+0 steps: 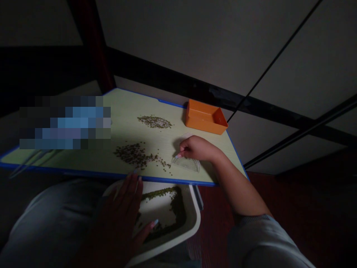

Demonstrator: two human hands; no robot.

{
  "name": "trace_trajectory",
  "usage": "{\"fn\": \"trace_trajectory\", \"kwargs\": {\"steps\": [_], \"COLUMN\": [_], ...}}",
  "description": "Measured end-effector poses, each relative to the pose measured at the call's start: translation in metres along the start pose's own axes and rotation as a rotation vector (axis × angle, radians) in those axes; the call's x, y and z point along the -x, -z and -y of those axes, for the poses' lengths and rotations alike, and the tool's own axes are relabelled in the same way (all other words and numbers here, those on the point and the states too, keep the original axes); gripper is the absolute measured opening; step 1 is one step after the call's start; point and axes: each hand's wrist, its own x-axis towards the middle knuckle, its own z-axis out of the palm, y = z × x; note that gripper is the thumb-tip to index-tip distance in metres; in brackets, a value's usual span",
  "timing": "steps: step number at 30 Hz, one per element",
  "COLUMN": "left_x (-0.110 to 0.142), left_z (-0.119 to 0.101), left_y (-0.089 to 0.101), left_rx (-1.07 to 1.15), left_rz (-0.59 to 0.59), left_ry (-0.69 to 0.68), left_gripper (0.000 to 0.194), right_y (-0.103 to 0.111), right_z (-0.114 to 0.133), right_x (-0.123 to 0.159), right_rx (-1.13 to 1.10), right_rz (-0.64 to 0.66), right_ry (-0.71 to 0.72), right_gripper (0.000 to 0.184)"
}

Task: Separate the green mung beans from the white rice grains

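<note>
A clear half-round protractor (187, 164) is on the worktop (128, 102), close to the near blue edge and toward the near right corner. Its long axis, the straight side, runs nearly parallel to that near edge, with the right end tipped slightly toward it. The curved side faces the far edge, and the left end points at the scattered tail of a dark seed pile.

The right hand (195, 147) reaches in over the near right corner, fingers curled, and pinches the protractor at the left part of its curve between thumb and fingertips. The left hand (122, 204) is palm down with long, loosely stretched fingers and the thumb spread wide; its fingertips are at the near edge, just below the dark seed pile (133, 153). Whether they touch the edge, I cannot tell.

Under that hand, below the near edge, is a white basin (194, 223) with green grains (178, 208) gathered along its inner sides. A paler seed pile (155, 122) lies nearer the far edge. An orange box (205, 124), its top uncovered, stands at the far right corner, its long side roughly along the far edge.
</note>
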Motion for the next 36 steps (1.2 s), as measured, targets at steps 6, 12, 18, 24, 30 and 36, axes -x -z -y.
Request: {"fn": "trace_trajectory", "kwargs": {"steps": [6, 12, 18, 24, 30, 36], "left_x": [0.002, 0.001, 0.001, 0.000, 0.000, 0.001], "left_z": [0.003, 0.000, 0.001, 0.000, -0.003, -0.001], "left_y": [-0.002, 0.001, -0.002, -0.002, 0.003, 0.001], "left_rx": [-0.059, -0.011, -0.027, -0.015, 0.012, -0.003], "left_rz": [-0.041, -0.002, -0.021, -0.024, 0.000, -0.003], "left_ry": [-0.071, -0.011, -0.023, -0.018, 0.017, 0.004], "left_gripper": [0.094, 0.095, 0.094, 0.094, 0.094, 0.095], "right_y": [-0.001, -0.001, -0.002, -0.003, -0.004, -0.007], "right_z": [0.004, 0.007, 0.008, 0.010, 0.012, 0.014], "right_x": [-0.001, 0.001, 0.001, 0.000, -0.001, -0.001], "right_rx": [0.000, -0.064, -0.052, -0.029, 0.001, -0.009], "right_rz": [0.020, 0.051, 0.044, 0.027, 0.005, -0.012], "right_ry": [0.035, 0.071, 0.085, 0.090, 0.085, 0.092], "right_gripper": [0.024, 0.025, 0.026, 0.026, 0.024, 0.025]}}
